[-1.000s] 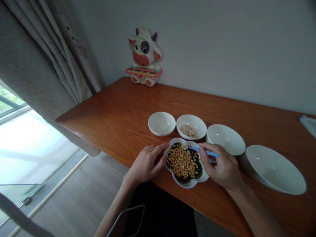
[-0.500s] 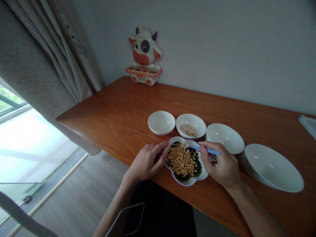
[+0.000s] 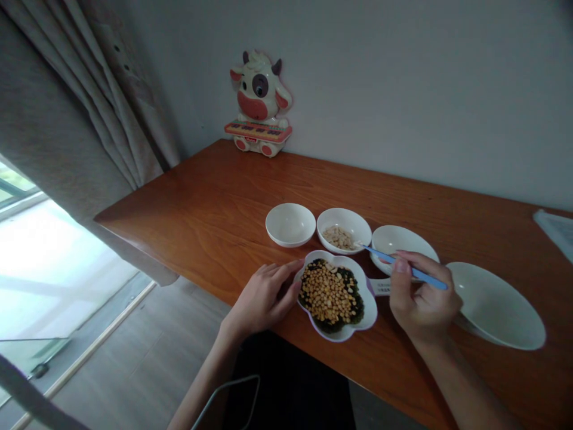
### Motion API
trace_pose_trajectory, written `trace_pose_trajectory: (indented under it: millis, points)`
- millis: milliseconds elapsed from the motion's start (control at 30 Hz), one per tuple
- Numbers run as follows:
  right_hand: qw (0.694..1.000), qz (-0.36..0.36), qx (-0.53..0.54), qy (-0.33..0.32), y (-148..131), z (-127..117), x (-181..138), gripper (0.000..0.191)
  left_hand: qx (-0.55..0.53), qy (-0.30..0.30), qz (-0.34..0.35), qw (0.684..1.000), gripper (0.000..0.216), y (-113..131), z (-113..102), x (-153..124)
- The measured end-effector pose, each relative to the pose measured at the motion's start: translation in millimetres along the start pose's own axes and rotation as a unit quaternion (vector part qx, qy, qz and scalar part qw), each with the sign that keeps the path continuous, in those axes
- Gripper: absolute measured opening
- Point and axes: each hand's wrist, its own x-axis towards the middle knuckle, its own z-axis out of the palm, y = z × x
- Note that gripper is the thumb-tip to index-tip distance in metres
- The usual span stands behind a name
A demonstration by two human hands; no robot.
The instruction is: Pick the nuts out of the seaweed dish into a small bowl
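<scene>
A flower-shaped white dish point(image 3: 370, 313) holds yellow beans heaped over dark green ones. My left hand point(image 3: 262, 297) rests on the table with its fingers spread against the dish's left rim. My right hand point(image 3: 421, 304) pinches blue tweezers point(image 3: 405, 269), whose tip reaches up-left to the rim of a small white bowl point(image 3: 344, 229) that holds pale seeds. A small pale piece sits at the tweezers' tip.
An empty small bowl point(image 3: 290, 224) stands left of the seed bowl, a medium one point(image 3: 403, 245) to its right, and a large one point(image 3: 496, 304) further right. A cow-shaped toy keyboard point(image 3: 258, 107) is by the wall. Curtain and table edge lie left.
My right hand has lifted out of the flower dish and moved right, swinging the tweezers' tip up to the seed bowl. My left hand has stayed by the dish.
</scene>
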Motion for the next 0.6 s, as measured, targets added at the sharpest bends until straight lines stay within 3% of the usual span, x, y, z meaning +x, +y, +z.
trace_pose_trajectory:
  millis: [600]
  points:
    - [0.997, 0.068, -0.033, 0.005, 4.0, 2.6, 6.7, 0.022, 0.003, -0.002, 0.003, 1.0, 0.039, -1.3, 0.6, -0.5]
